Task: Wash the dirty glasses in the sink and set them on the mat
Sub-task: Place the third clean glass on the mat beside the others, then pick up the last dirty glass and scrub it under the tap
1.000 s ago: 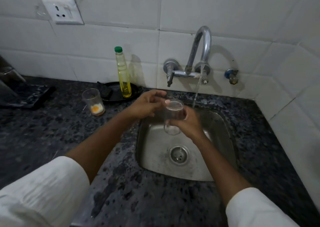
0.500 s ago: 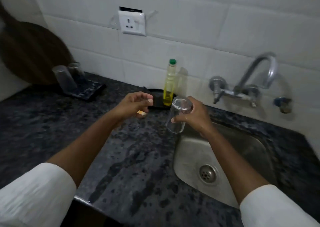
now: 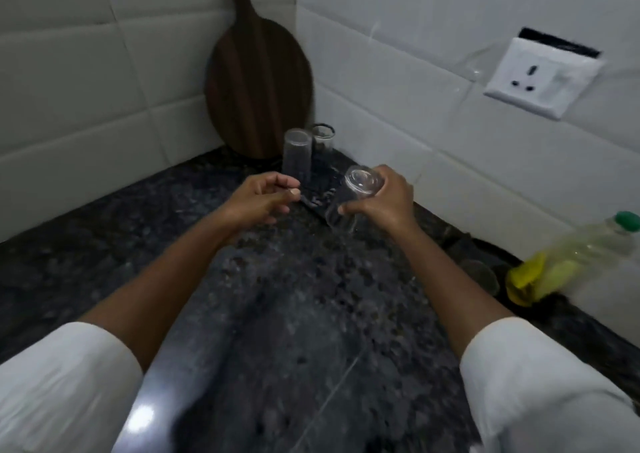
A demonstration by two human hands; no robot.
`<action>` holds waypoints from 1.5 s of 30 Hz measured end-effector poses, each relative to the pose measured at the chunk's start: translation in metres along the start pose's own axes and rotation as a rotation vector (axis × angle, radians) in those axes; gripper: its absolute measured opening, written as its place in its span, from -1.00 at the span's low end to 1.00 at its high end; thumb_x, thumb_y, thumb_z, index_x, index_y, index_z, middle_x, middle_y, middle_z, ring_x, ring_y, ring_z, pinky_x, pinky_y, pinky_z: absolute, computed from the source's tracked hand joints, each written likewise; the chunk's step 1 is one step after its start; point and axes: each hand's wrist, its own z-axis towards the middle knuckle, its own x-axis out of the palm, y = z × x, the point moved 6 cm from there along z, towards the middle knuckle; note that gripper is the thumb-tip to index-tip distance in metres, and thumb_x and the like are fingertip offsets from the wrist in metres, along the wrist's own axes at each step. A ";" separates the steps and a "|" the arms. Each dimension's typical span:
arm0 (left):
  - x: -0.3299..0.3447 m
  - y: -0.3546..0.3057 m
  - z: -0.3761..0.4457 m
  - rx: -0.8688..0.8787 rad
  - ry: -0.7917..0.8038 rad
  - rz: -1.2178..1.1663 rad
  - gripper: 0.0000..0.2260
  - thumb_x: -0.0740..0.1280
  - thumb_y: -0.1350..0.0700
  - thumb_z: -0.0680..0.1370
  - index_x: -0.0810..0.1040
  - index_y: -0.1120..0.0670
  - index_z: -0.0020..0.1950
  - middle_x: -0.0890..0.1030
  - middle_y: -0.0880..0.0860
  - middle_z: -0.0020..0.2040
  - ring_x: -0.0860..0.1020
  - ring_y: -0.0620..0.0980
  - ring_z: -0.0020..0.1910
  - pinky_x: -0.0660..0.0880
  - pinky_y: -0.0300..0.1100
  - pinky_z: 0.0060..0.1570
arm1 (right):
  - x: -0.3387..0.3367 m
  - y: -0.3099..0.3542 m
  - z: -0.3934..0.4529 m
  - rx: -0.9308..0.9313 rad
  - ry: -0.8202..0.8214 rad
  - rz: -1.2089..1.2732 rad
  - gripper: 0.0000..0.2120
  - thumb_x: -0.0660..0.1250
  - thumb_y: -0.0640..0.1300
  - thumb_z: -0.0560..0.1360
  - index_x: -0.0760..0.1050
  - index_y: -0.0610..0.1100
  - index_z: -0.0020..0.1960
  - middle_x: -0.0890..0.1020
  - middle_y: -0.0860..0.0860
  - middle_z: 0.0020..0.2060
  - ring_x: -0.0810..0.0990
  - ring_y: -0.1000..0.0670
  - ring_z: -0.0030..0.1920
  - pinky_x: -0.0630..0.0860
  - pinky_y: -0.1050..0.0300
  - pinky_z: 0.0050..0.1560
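My right hand (image 3: 384,203) grips a clear glass (image 3: 349,198), tilted with its base toward me, above the near end of the dark mat (image 3: 317,199). Two clear glasses stand on the mat's far end by the wall corner: a tall one (image 3: 296,156) and a shorter one (image 3: 322,139) behind it. My left hand (image 3: 259,199) hovers just left of the mat, fingers loosely curled, holding nothing. The sink is out of view.
A round dark wooden board (image 3: 258,82) leans in the tiled corner behind the glasses. A yellow liquid bottle (image 3: 568,262) with a green cap stands at the right, blurred. A white wall socket (image 3: 542,78) sits upper right. Dark speckled counter (image 3: 294,314) stretches toward me.
The view has swung left from the sink to the mat corner. My right hand has carried the glass from under the tap across the counter to the mat. My left hand moved along beside it.
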 end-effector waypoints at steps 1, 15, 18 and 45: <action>-0.010 0.003 0.010 -0.006 -0.003 -0.003 -0.86 0.36 0.07 0.59 0.56 -0.01 0.15 0.67 0.04 0.09 0.58 -0.07 -0.13 0.49 -0.18 -0.18 | 0.013 0.004 0.015 0.000 -0.019 -0.013 -0.38 0.69 0.03 -0.01 0.54 -0.10 -0.03 0.63 0.03 -0.13 0.57 0.01 -0.13 0.48 0.15 -0.18; -0.048 0.040 0.074 -0.083 0.015 -0.013 -0.86 0.36 0.03 0.58 0.56 -0.06 0.14 0.68 -0.03 0.11 0.60 -0.06 -0.04 0.53 -0.07 0.02 | 0.102 -0.003 0.105 0.022 -0.005 -0.149 -0.38 0.67 0.05 0.01 0.48 -0.07 -0.05 0.65 -0.01 -0.05 0.52 0.04 -0.16 0.36 0.21 -0.23; -0.043 0.036 0.076 -0.079 0.027 -0.001 -0.87 0.36 0.04 0.58 0.56 -0.07 0.13 0.68 -0.05 0.09 0.61 -0.09 -0.07 0.54 -0.09 0.01 | 0.103 -0.002 0.105 -0.003 0.024 -0.156 -0.33 0.67 0.02 0.06 0.49 -0.11 0.07 0.64 -0.02 0.01 0.50 0.07 -0.12 0.39 0.21 -0.16; 0.242 -0.062 0.027 0.132 0.486 0.096 -0.85 0.40 0.07 0.56 0.59 -0.03 0.13 0.70 0.04 0.06 0.63 -0.06 -0.11 0.52 -0.17 -0.16 | -0.129 -0.190 -0.138 0.394 -0.222 0.182 0.03 0.68 -0.07 0.16 0.20 -0.13 0.47 0.33 -0.05 0.40 0.39 -0.06 0.32 0.45 -0.04 0.25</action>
